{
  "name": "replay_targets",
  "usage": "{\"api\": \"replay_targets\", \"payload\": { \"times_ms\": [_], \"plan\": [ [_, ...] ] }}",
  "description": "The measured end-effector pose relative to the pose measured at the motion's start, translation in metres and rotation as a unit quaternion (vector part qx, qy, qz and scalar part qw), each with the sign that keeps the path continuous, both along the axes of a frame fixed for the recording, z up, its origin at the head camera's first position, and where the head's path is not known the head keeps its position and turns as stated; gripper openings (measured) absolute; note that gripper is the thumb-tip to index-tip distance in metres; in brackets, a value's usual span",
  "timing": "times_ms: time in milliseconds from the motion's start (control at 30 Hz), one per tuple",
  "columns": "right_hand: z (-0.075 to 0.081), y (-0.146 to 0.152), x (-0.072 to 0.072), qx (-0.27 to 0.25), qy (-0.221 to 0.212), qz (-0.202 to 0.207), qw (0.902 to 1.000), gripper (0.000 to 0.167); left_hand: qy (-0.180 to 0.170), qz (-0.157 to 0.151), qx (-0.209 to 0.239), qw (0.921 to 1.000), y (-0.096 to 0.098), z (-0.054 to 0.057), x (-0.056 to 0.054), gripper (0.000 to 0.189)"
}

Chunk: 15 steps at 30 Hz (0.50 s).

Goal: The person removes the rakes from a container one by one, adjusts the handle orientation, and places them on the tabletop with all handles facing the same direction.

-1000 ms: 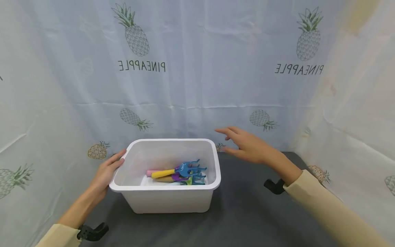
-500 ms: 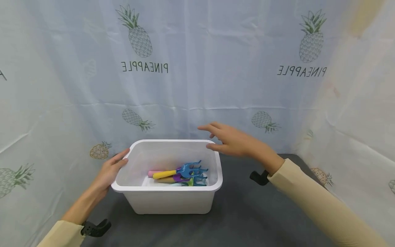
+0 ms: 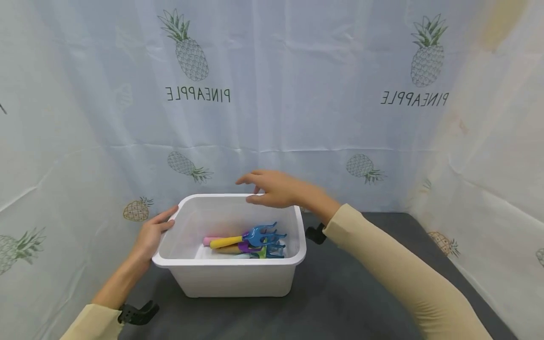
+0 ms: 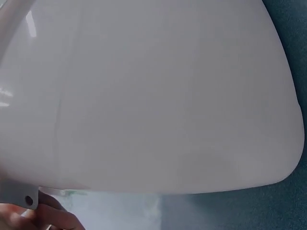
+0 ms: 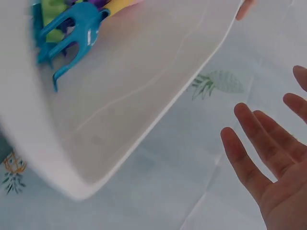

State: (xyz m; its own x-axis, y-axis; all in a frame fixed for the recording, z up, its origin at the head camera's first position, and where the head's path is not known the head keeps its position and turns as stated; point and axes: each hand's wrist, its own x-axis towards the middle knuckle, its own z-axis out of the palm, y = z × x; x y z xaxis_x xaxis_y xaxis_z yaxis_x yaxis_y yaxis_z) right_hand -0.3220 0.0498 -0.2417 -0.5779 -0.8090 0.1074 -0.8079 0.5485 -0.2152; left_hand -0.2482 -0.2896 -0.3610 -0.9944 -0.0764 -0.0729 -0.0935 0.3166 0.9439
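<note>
R hand (image 3: 278,190) moved left near tub (image 3: 235,282); bkgd curtain (image 3: 297,113) reads "PINEAPPLE" 2x, mirrored

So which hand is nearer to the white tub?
The left. The left hand holds the left rim of the white tub; the right hand hangs near its far rim, with a gap between them in the right wrist view.
</note>
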Motion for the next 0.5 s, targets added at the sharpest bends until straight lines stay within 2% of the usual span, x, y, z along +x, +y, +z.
{"api": "replay_targets", "payload": {
  "times_ms": [133, 267, 367, 500],
  "plan": [
    [-0.005, -0.023, -0.010, 0.000, -0.010, 0.029, 0.9995, 0.037, 0.011, 0.008, -0.009, 0.9999, -0.001, -0.001, 0.000, 0.054],
    [-0.013, -0.043, -0.022, 0.008, -0.019, 0.039, 0.9991, 0.029, 0.022, 0.020, -0.045, 0.9985, -0.002, -0.001, 0.000, 0.054],
    [-0.021, -0.055, -0.032, 0.005, -0.042, 0.044, 0.9981, 0.028, 0.027, 0.028, -0.071, 0.9967, -0.003, -0.001, 0.001, 0.054],
    [-0.034, -0.064, -0.045, -0.006, -0.086, 0.054, 0.9949, 0.028, 0.033, 0.031, -0.076, 0.9961, -0.002, -0.002, 0.001, 0.054]
  ]
}}
